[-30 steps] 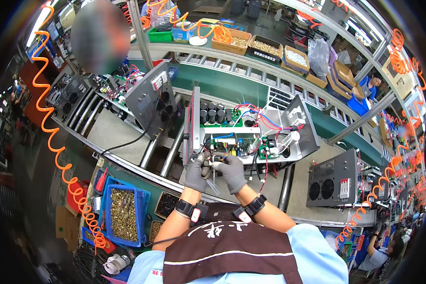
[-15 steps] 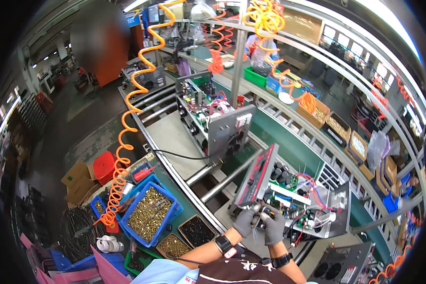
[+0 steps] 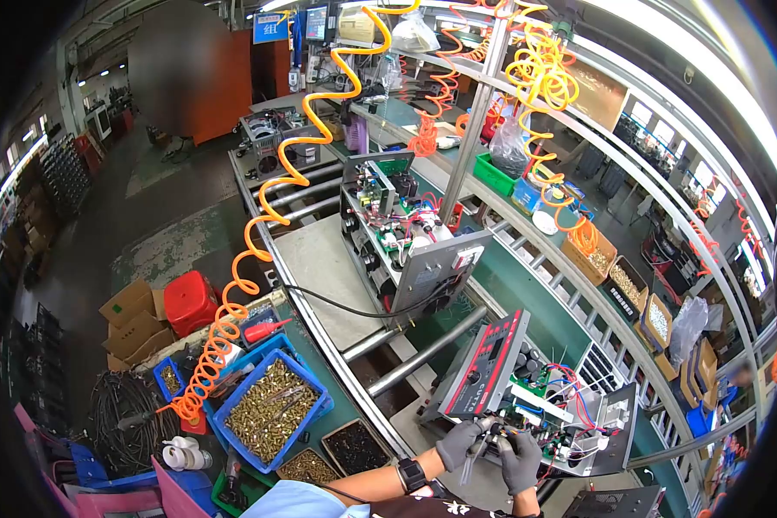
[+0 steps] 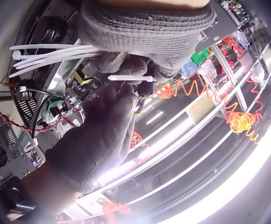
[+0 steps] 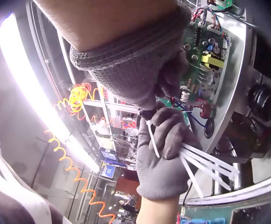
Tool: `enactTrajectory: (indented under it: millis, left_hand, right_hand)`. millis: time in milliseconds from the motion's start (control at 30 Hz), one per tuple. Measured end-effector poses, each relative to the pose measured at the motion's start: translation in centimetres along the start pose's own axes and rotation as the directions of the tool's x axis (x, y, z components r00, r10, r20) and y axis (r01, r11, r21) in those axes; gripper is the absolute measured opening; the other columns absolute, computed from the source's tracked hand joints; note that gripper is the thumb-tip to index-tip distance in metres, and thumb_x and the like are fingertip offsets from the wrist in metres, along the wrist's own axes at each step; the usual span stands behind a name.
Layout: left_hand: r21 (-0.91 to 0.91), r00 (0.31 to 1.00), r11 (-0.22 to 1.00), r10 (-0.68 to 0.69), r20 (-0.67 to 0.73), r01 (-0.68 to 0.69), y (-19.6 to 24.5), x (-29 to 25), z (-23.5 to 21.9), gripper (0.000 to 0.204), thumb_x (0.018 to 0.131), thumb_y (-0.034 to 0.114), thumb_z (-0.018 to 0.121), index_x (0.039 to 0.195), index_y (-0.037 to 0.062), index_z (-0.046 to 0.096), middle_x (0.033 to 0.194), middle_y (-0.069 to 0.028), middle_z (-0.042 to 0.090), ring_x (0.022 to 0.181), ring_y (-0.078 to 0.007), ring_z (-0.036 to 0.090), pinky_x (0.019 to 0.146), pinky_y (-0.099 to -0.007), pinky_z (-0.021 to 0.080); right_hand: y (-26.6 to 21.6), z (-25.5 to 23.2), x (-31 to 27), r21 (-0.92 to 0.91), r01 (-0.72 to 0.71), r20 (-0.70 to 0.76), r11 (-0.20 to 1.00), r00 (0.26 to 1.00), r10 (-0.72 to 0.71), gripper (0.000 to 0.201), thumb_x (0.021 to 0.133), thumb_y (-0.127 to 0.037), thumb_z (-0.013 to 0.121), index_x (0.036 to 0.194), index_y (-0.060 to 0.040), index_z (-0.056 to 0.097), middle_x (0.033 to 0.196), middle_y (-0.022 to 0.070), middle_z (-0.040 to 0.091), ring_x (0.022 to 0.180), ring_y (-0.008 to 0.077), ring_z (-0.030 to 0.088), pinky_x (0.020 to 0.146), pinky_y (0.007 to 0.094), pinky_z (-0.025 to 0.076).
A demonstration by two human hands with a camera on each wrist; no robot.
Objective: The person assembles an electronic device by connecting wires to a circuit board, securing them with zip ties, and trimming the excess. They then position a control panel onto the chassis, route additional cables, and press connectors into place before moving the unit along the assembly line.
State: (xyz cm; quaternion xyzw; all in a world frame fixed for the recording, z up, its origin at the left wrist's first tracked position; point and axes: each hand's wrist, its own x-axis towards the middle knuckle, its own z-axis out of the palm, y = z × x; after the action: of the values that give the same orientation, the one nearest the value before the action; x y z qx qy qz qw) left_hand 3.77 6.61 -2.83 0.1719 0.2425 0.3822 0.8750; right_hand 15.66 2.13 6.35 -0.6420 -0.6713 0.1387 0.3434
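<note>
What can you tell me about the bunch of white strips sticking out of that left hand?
The bunch of white strips looks like several plastic cable ties: slim, flat and slightly see-through, with at least one small blocky head at an outer end. The gloved left hand holds them together near one end, under its curled fingers. Beyond the glove they spread in a loose, narrow fan, fairly straight, and their outer ends appear to hang free. Their gripped ends are hidden.
</note>
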Motion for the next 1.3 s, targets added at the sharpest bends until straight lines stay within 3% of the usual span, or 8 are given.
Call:
enactTrajectory:
  millis: [167,433,633,733,767,867,900,1300]
  left_hand:
    - [0.052,0.995,0.997,-0.058,0.077,0.054,0.1,0.1,-0.5,0.034,0.088,0.039,0.045,0.101,0.0095,0.057,0.075,-0.0003,0.060,0.054,-0.0043,0.048,0.045,-0.0175,0.036]
    - [-0.024,0.983,0.992,-0.117,0.143,0.122,2.8,-2.6,1.6,0.025,0.087,0.035,0.050,0.099,0.0137,0.056,0.061,0.0067,0.051,0.043,-0.0022,0.037,0.039,-0.0180,0.028]
    - [-0.085,0.981,0.984,-0.144,0.127,0.155,0.2,-0.3,-1.4,0.022,0.089,0.032,0.048,0.095,0.0126,0.056,0.060,0.0054,0.051,0.043,-0.0038,0.037,0.039,-0.0185,0.027]
    - [-0.176,0.928,0.954,-0.175,0.329,0.243,-0.5,1.4,-3.2,0.030,0.089,0.027,0.047,0.107,0.0035,0.051,0.081,-0.0004,0.058,0.066,-0.0058,0.053,0.055,-0.0171,0.042]
    - [-0.127,0.802,0.931,-0.219,0.556,0.342,0.5,1.2,-4.3,0.027,0.089,0.028,0.048,0.104,0.0053,0.055,0.077,0.0017,0.058,0.061,-0.0039,0.050,0.052,-0.0164,0.039]
    - [-0.069,0.965,0.979,-0.177,0.196,0.193,1.3,-0.4,-1.1,0.026,0.088,0.029,0.050,0.100,0.0083,0.058,0.071,0.0046,0.057,0.051,-0.0015,0.043,0.043,-0.0165,0.032]
    - [-0.032,0.936,0.967,-0.236,0.260,0.253,1.4,-0.4,-1.7,0.028,0.088,0.030,0.049,0.103,0.0079,0.057,0.073,0.0047,0.056,0.051,-0.0014,0.043,0.043,-0.0163,0.032]
    - [-0.211,0.811,0.784,-0.555,0.184,0.584,5.0,-2.0,1.1,0.019,0.086,0.024,0.052,0.092,0.0071,0.059,0.059,0.0055,0.052,0.039,-0.0021,0.039,0.034,-0.0154,0.029]
  right_hand:
    - [1.9,-0.1,-0.2,-0.070,-0.046,-0.063,0.996,0.997,0.041,0.014,0.068,-0.011,0.063,0.065,-0.0029,0.052,0.060,0.0110,0.046,0.057,0.0250,0.046,0.052,0.0349,0.034]
    - [0.0,-1.3,1.1,-0.277,0.069,-0.227,0.959,0.964,-0.135,0.022,0.059,-0.009,0.066,0.079,-0.0092,0.055,0.069,0.0070,0.050,0.064,0.0231,0.049,0.057,0.0320,0.039]
    - [-0.7,-1.4,2.3,-0.397,0.312,-0.034,0.863,0.935,-0.353,0.023,0.064,-0.009,0.061,0.086,-0.0113,0.054,0.070,0.0068,0.048,0.068,0.0254,0.045,0.060,0.0367,0.035]
    - [0.4,-1.4,2.9,-0.417,0.343,-0.007,0.842,0.925,-0.381,0.024,0.063,-0.009,0.061,0.085,-0.0121,0.053,0.072,0.0073,0.046,0.070,0.0271,0.044,0.061,0.0371,0.035]
    - [0.6,-1.6,3.1,-0.438,0.359,0.045,0.825,0.925,-0.378,0.026,0.060,-0.008,0.062,0.085,-0.0117,0.053,0.072,0.0076,0.047,0.070,0.0276,0.045,0.061,0.0375,0.035]
    - [-0.8,-2.3,3.9,-0.442,0.345,0.041,0.828,0.930,-0.365,0.029,0.055,-0.006,0.064,0.080,-0.0118,0.053,0.069,0.0073,0.047,0.067,0.0269,0.046,0.058,0.0373,0.036]
    - [0.4,-3.0,3.3,-0.402,0.348,0.140,0.847,0.938,-0.319,0.030,0.069,-0.006,0.063,0.098,-0.0061,0.055,0.096,0.0169,0.056,0.092,0.0343,0.052,0.081,0.0422,0.041]
    - [0.6,-2.6,4.3,-0.368,0.298,0.157,0.881,0.954,-0.257,0.024,0.064,-0.001,0.062,0.084,-0.0075,0.051,0.078,0.0116,0.054,0.074,0.0304,0.052,0.066,0.0392,0.041]
